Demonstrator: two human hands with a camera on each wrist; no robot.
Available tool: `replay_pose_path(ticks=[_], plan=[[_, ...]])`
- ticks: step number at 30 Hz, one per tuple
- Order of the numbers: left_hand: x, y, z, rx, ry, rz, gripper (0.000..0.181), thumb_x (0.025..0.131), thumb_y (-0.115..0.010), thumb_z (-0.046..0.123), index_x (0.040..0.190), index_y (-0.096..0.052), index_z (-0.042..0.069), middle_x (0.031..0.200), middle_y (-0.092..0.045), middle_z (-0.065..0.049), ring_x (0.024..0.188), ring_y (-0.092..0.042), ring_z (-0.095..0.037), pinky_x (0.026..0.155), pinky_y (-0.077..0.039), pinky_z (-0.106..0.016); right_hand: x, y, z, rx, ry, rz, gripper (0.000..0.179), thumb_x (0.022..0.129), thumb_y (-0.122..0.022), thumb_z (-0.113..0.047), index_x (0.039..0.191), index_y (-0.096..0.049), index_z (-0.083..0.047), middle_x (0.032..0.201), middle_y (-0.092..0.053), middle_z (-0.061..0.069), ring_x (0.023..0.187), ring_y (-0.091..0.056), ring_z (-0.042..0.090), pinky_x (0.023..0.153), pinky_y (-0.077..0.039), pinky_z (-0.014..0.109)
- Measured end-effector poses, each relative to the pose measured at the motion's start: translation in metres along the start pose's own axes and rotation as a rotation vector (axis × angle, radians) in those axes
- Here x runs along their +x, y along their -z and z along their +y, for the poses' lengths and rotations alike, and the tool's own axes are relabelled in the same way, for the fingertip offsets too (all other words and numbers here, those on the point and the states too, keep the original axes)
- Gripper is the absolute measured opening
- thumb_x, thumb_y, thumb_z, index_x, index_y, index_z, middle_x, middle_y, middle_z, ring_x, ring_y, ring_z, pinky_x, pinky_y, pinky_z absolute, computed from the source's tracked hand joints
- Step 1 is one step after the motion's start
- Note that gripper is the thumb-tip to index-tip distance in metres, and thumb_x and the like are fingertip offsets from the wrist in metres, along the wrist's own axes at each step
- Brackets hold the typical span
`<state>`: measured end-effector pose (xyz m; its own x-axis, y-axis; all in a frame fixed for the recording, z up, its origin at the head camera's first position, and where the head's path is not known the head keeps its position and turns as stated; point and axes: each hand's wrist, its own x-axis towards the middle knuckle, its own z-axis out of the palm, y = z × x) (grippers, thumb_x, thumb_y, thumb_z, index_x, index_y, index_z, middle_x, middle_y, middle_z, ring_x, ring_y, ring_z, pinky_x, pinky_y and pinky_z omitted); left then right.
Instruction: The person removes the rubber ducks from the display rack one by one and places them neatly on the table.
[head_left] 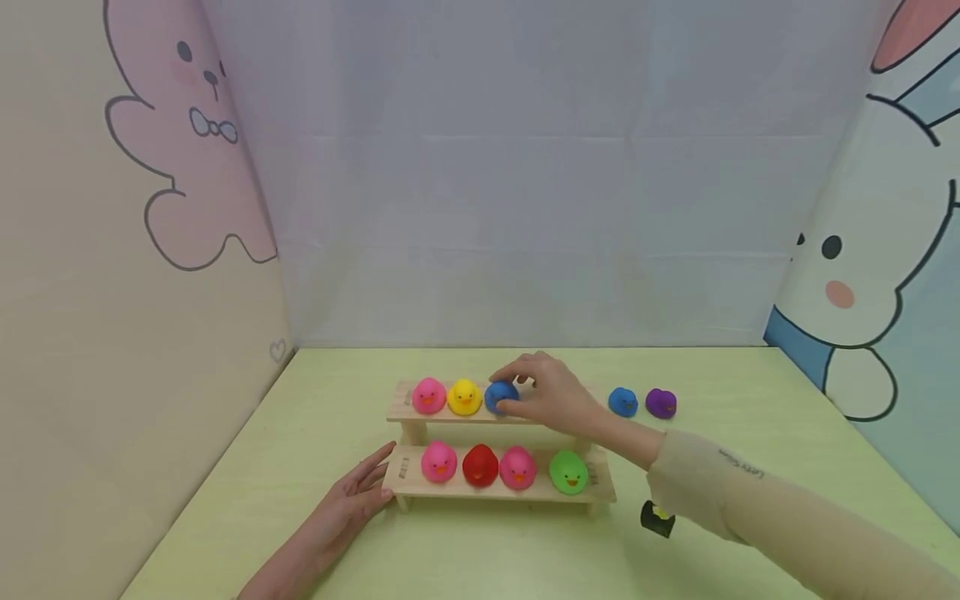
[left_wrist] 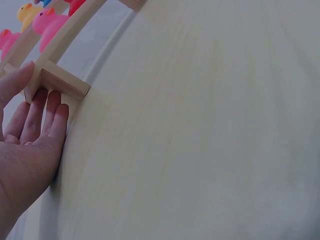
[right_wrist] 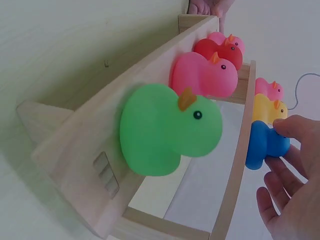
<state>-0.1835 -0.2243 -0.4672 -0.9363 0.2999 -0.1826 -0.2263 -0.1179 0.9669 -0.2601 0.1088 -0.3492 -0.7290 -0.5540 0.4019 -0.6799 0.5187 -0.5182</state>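
My right hand (head_left: 551,392) pinches a blue rubber duck (right_wrist: 262,145) between thumb and fingers. The duck sits on the upper tier of a two-step wooden rack (head_left: 498,492), right of a yellow duck (head_left: 465,397) and a pink duck (head_left: 429,396). On the lower tier stand a pink duck (head_left: 438,462), a red duck (head_left: 480,466), another pink duck (head_left: 517,467) and, past a gap, a green duck (right_wrist: 155,130). My left hand (head_left: 348,504) holds the rack's left end, with its thumb at the front corner and its fingers round the wooden end (left_wrist: 62,80).
Right of the rack, a smaller blue duck (head_left: 622,402) and a purple duck (head_left: 662,403) stand on the pale green table (head_left: 315,408). A small black item with yellow (head_left: 657,518) shows by the right sleeve (head_left: 720,492). Printed cloth walls surround the table at the back and sides.
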Motion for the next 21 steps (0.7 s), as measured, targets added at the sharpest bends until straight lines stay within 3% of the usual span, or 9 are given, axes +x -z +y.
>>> replay_pose_path(ticks=[9, 21], plan=[[0.000, 0.001, -0.002, -0.005, -0.017, -0.010, 0.072, 0.091, -0.060, 0.004, 0.153, -0.024, 0.015, 0.150, -0.026, -0.019, 0.130, -0.038, -0.024, 0.105, -0.031, -0.034, -0.007, 0.010, 0.006, 0.046, 0.036, -0.039, 0.032, 0.080, -0.078, -0.016, 0.111, -0.072, -0.010, 0.101, -0.067, -0.007, 0.091, -0.055, 0.020, 0.076, -0.050, 0.043], [0.001, 0.001, -0.003, -0.015, -0.019, -0.005, 0.072, 0.091, -0.060, 0.003, 0.152, -0.025, 0.015, 0.149, -0.028, -0.019, 0.129, -0.040, -0.023, 0.100, -0.036, -0.028, -0.017, 0.003, 0.006, 0.145, -0.063, 0.012, 0.038, 0.080, -0.079, -0.020, 0.117, -0.069, -0.015, 0.110, -0.065, -0.005, 0.096, -0.056, 0.024, 0.077, -0.051, 0.039]])
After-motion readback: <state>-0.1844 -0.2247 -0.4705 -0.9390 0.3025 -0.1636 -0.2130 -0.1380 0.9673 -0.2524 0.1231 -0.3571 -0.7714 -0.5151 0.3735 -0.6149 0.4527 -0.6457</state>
